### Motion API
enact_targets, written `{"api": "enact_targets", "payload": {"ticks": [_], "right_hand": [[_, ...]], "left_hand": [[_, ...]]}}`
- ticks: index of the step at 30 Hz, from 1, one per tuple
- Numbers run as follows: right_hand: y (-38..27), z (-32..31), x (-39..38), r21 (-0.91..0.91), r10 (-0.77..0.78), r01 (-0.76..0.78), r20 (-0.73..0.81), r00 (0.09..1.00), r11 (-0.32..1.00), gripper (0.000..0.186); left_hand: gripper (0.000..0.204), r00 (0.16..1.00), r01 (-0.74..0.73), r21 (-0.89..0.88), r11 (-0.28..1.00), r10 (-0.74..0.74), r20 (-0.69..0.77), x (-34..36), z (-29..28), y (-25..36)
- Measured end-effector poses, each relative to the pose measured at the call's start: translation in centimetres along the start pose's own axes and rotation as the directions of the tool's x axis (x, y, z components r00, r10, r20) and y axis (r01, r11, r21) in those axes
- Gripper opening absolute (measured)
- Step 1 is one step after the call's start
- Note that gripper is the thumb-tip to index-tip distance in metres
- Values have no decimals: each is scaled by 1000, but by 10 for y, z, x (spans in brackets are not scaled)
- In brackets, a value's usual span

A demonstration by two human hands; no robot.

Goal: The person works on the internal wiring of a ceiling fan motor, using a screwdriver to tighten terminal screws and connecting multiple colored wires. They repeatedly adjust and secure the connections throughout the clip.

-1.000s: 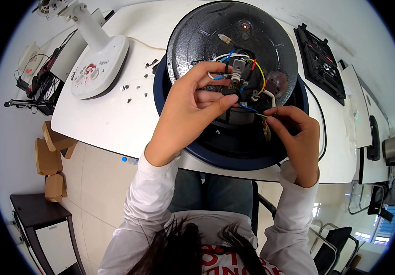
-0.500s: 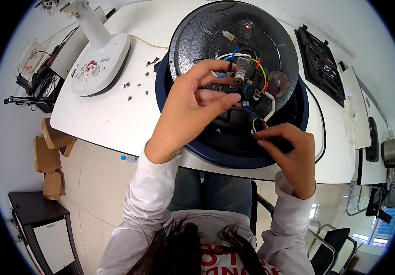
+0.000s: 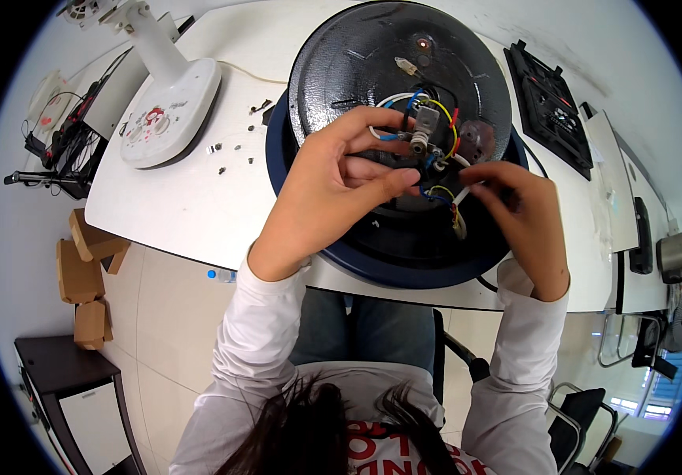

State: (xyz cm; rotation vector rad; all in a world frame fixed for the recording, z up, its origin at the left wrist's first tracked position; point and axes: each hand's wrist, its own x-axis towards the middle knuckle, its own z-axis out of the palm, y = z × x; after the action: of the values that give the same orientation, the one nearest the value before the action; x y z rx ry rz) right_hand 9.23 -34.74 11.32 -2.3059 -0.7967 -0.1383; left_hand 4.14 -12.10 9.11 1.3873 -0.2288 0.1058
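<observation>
A dark, round metal pan (image 3: 333,63) with a glossy wet-looking surface leans in a dark blue round base (image 3: 365,269). In front of it sits a metal control part with a shaft (image 3: 420,142), among blue, white, yellow-green and red wires (image 3: 453,131). My left hand (image 3: 309,190) curls around the left of this part, its thumb and fingertips closed on the wires just below; the exact grip point is hidden. At the right, my right hand (image 3: 523,206) pinches a white cable (image 3: 463,195) between thumb and index finger. Thin blue and yellow wire ends hang below, beside the cable.
Small screws and metal bits (image 3: 234,150) lie on the white table (image 3: 167,214) at left, near a white appliance stand (image 3: 171,119). An open black tool case (image 3: 551,111) lies at the far right. Cardboard boxes (image 3: 80,273) and a water bottle (image 3: 222,275) are on the floor.
My right hand has moved up and to the right, from the lower wire ends to the white cable. The loose wires now bend differently. My left hand has hardly moved.
</observation>
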Motion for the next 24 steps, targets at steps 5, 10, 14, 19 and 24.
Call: {"api": "enact_targets", "payload": {"ticks": [5, 10, 14, 19, 24], "right_hand": [[-9, 10, 7, -172, -38, 61, 131, 991, 983, 11], [-15, 12, 6, -354, 55, -2, 140, 989, 935, 10], [-9, 13, 8, -186, 6, 7, 70, 998, 982, 15], [2, -3, 2, -123, -15, -4, -158, 987, 992, 13], [14, -5, -13, -300, 47, -21, 79, 996, 954, 14]], "left_hand": [[42, 1000, -29, -15, 999, 29, -12, 0, 0, -4], [43, 999, -30, -7, 1000, 30, 14, -1, -1, -3], [43, 1000, -26, -21, 999, 26, 11, -1, 1, -3], [49, 1000, -17, -8, 1000, 17, 5, -1, 1, -1], [49, 1000, -5, -21, 1000, 5, 0, -2, 2, 0]]}}
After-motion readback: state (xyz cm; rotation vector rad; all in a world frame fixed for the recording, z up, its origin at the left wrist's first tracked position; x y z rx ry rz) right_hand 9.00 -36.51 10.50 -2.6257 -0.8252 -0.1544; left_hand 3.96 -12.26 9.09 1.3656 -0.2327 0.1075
